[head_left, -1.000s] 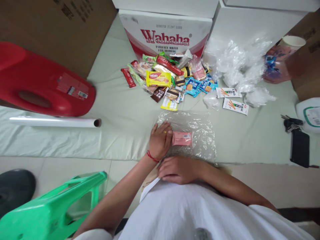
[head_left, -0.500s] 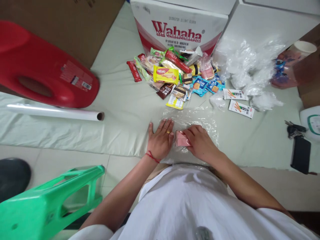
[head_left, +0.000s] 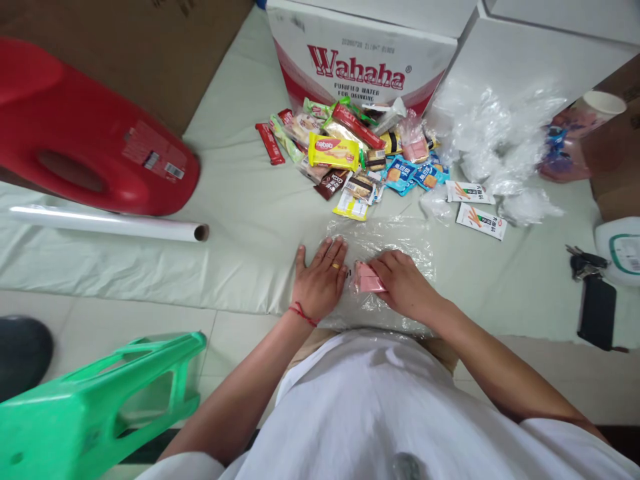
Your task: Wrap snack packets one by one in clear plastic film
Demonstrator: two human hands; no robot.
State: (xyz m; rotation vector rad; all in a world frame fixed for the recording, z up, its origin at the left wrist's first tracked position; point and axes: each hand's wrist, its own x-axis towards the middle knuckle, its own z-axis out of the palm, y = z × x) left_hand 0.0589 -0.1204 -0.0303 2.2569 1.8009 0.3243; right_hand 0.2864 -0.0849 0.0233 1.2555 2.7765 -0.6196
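Near the front edge of a cloth-covered table point(head_left: 245, 267), the left hand point(head_left: 319, 283) is lying palm down with its fingers extended and slightly spread, gripping nothing; it is resting on the left part of a clear plastic sheet point(head_left: 395, 317). A ring point(head_left: 335, 265) is showing on one finger, and a red cord point(head_left: 303, 313) is circling the wrist. Just to its right, the right hand point(head_left: 403, 283) is grasping the pink packet point(head_left: 369, 283), its thumb and fingers covering the right end. The packet is lying over the sheet, between the two hands, its left end showing.

Beyond the sheet, a pile of wrapped snacks is spreading, with a yellow nabati packet point(head_left: 333, 153) lying on top, a brown packet point(head_left: 331, 183) nearer the hands and blue packets point(head_left: 400, 173) on the right. Further right, two white packets point(head_left: 481, 221) are lying beside crumpled clear plastic point(head_left: 490, 127). Behind the pile, a white-and-red Wahaha box point(head_left: 360, 40) is standing.

Toward the left, a white roll point(head_left: 110, 223) is lying in front of a red jug point(head_left: 170, 143). At the far right, a flat black object point(head_left: 597, 313) is lying near some keys point(head_left: 587, 262) and a white container point(head_left: 620, 233). Below the table, a green stool point(head_left: 50, 413) is standing on the tiled floor point(head_left: 160, 310).
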